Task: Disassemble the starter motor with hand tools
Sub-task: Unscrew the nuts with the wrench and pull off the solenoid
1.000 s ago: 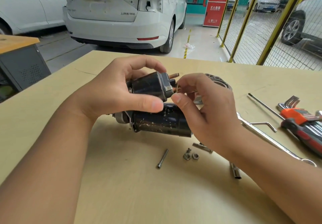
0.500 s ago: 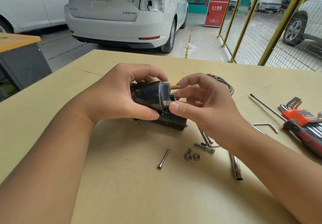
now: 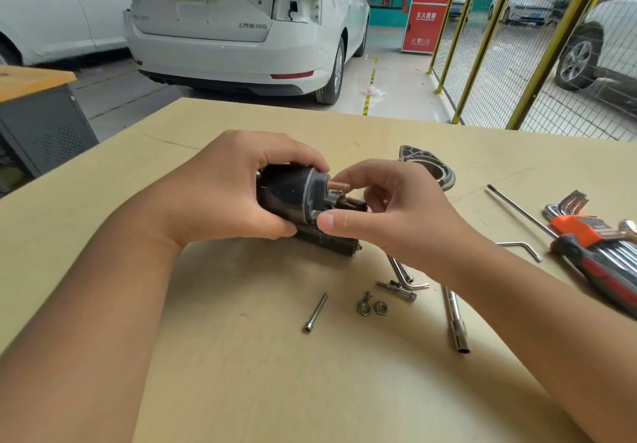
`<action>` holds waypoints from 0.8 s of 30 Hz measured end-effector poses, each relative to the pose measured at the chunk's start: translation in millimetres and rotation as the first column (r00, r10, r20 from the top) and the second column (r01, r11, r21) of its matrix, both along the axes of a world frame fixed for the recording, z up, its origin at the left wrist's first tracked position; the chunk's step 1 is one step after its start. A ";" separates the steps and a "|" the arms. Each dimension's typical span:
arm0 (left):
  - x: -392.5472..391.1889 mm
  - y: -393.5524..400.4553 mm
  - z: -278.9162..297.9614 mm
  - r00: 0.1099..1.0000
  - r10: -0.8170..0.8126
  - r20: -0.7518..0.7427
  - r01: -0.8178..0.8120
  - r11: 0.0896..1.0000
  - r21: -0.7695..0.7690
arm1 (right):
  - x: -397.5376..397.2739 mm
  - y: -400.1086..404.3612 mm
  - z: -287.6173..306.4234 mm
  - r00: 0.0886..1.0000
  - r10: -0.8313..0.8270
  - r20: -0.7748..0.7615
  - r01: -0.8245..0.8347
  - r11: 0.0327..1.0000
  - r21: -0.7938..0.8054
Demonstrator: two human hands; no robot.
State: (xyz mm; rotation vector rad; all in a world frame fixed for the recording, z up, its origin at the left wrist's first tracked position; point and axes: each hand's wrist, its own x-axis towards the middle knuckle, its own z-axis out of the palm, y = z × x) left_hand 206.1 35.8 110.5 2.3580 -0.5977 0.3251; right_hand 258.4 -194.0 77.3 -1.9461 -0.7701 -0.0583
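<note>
Left hand [image 3: 220,194] wraps the black solenoid [image 3: 293,191] of the starter motor [image 3: 327,235], fingers over the top and thumb underneath, a closed hold that seems meant to steady the unit while the other hand works

Motor sits mid-table, just in front of the person; whether its lower body rests on the table [image 3: 241,373] or is lifted slightly clear cannot be told

Copper stud [image 3: 339,186] sticks out of the solenoid's right end, bare

Right hand [image 3: 396,215] comes in from the right, thumb tip pressed at a small fastener on the solenoid's end face, index finger curled over near the stud; a narrow pinch, probably turning or pulling something loose by fingertip, though exactly what is gripped is hidden

Near side of the motor: long bolt [image 3: 316,311], then two nuts [image 3: 372,308] lying together, then another bolt [image 3: 396,291], likely parts already removed and laid within reach

Socket wrench [image 3: 455,322] lies right of these, partly under the right forearm

Far side: metal end housing [image 3: 431,166] set apart from the motor, so disassembly looks partly done

Far right: hex key set [image 3: 593,235] in an orange holder, one loose hex key [image 3: 520,247] beside it
</note>
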 end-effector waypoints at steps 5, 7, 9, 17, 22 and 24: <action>0.0 -4.4 0.1 1.000 -0.009 0.030 0.008 0.999 0.032 | -0.3 1.7 0.1 0.996 0.063 -0.069 -0.062 0.998 0.013; -0.2 -6.1 -0.3 1.000 0.001 0.018 -0.002 0.998 0.063 | -0.8 4.5 -0.2 0.996 0.043 -0.075 -0.042 0.999 0.008; 0.4 -6.5 -1.0 1.000 0.023 0.009 -0.024 0.993 0.114 | -2.1 6.5 -1.4 0.998 0.011 -0.061 -0.011 1.000 0.007; -0.5 -5.3 -1.1 1.000 0.012 -0.002 -0.011 0.993 0.114 | -2.2 6.4 -0.2 0.993 0.059 -0.103 -0.056 0.998 0.041; -0.7 -2.9 -1.2 0.999 -0.008 -0.040 0.011 0.998 0.063 | -0.9 5.9 2.1 0.980 0.113 -0.161 -0.103 0.992 0.071; -0.6 -2.3 -0.9 0.998 -0.010 -0.061 0.012 0.999 0.030 | -0.4 6.3 2.3 0.981 0.113 -0.159 -0.104 0.992 0.068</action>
